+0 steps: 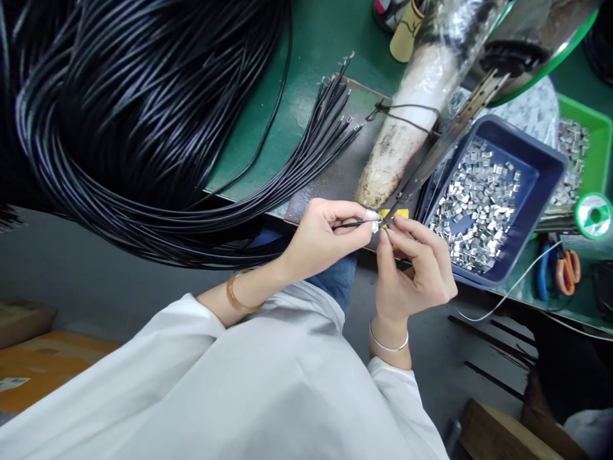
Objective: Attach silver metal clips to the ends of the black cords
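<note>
My left hand pinches a thin black cable near its end, at the table's front edge. Beside it, my right hand has thumb and fingers closed at the cable's tip; what it grips is too small to make out. The fingertips of both hands nearly meet under a narrow metal arm, over a yellow piece. A large bundle of black cables lies at the left, its stripped ends fanned out on a dark plate.
Right of my hands sits a blue tray of small metal clips, with a green tray behind it. A wrapped pipe slants over the green table. Orange-handled pliers and a solder spool are at far right.
</note>
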Demonstrator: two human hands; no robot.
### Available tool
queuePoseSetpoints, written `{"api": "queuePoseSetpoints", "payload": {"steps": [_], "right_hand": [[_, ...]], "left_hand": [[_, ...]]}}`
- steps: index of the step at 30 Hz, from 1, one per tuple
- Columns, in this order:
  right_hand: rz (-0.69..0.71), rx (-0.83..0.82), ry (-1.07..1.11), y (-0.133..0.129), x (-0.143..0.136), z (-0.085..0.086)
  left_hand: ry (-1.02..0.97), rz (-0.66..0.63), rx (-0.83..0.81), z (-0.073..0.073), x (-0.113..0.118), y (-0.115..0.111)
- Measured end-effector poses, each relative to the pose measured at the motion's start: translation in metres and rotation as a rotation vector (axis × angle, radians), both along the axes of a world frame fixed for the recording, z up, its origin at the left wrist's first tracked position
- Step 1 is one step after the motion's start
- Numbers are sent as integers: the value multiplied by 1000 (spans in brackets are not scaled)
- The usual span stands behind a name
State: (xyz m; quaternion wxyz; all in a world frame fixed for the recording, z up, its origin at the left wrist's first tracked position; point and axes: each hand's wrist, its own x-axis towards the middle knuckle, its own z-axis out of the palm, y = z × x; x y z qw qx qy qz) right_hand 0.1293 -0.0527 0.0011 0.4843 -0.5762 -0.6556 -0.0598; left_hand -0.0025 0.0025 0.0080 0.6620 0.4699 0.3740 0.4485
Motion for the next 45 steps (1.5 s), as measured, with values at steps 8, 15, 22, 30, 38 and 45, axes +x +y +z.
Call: {"api": "queuePoseSetpoints", "payload": {"steps": [8,15,22,30,38,45], "right_hand": [[8,-45,41,-6,-2,-3],[-71,84,-33,-19,14,-3],[-16,-206,-243,-16,1,6],[-83,-239,157,-17,-2,10],[-15,157,338,-14,0,6],[-21,12,-35,-14,-3,-3]], "left_hand": [[14,-72,3,-5,-5,-3],[-72,-248,-99,-1,-10,-3],[14,-223,88,-8,-14,-12],[335,57,824,-20,-14,-21],[380,196,865,-22,-15,-17],[162,92,424,-12,-6,-16]]}}
